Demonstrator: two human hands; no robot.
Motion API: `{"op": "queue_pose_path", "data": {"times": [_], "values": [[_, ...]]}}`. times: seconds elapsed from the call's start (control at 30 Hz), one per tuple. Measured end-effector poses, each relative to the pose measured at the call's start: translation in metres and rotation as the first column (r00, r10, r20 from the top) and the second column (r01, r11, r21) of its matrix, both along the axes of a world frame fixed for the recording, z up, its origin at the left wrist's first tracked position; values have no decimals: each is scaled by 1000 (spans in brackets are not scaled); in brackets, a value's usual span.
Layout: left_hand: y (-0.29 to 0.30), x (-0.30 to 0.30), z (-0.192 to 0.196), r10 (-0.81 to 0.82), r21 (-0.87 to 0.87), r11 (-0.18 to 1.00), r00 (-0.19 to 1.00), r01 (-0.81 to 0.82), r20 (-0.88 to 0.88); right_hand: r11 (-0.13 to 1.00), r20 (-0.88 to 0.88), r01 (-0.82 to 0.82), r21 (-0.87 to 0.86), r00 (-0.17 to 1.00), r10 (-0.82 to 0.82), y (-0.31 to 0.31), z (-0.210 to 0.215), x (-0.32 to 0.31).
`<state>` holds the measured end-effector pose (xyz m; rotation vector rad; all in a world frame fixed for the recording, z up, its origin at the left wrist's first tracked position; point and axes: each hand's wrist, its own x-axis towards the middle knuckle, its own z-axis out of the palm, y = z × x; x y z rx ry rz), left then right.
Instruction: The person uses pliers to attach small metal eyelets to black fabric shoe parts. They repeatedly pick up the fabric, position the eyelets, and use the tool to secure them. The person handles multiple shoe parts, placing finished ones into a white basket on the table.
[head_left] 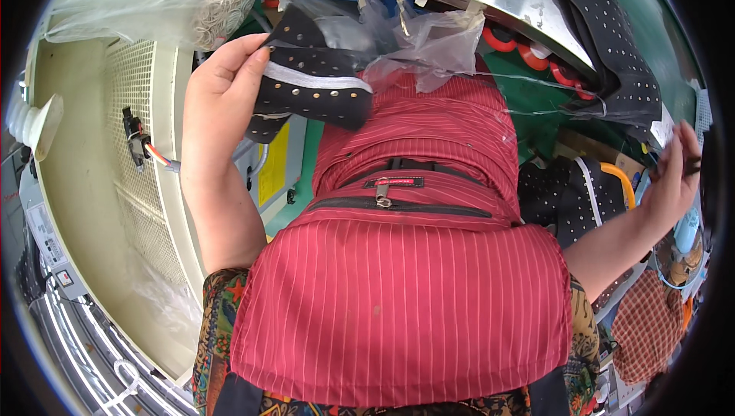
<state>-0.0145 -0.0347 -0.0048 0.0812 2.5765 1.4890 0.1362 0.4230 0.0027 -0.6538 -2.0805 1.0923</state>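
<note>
A black studded strip (318,94) with a white band along it is held by the left grip (220,88), pinched between thumb and fingers; it is extended to the right of that grip, its free end hanging beside the clear plastic (440,40); a clear bag with coiled cord (222,18) is seen just above the same grip; a cream housing (69,178) with a perforated panel is placed to its left. The right grip (675,171) is raised at the far right with its fingers bent; whether anything is held there cannot be told; a white tag (661,131) is seen just beside it, at the lower end of a long black studded cloth (612,48); a second studded cloth (563,190), with an orange edge, is laid to its left; a checked cloth (647,328) is seen below it. Between the two grips, a red pinstriped apron (398,301) is worn.
</note>
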Motion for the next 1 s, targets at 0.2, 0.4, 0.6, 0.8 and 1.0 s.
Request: {"op": "queue_pose_path", "data": {"times": [0.2,0.4,0.6,0.8,1.0], "values": [[26,15,21,-59,68,996,995,65,-84,708,-48,-706,-16,708,704,-152,-6,-91],[34,19,41,-145,68,986,988,149,-60,259,-4,-911,-321,275,961,-211,-15,-126],[37,12,27,-221,86,971,975,222,-19,269,10,-839,-473,300,954,-203,-9,-123],[51,6,15,-310,189,939,945,286,108,516,187,-856,-44,500,846,-192,6,-127],[56,2,12,-382,337,888,911,314,157,562,144,-798,-219,543,827,-189,4,-132]]}}
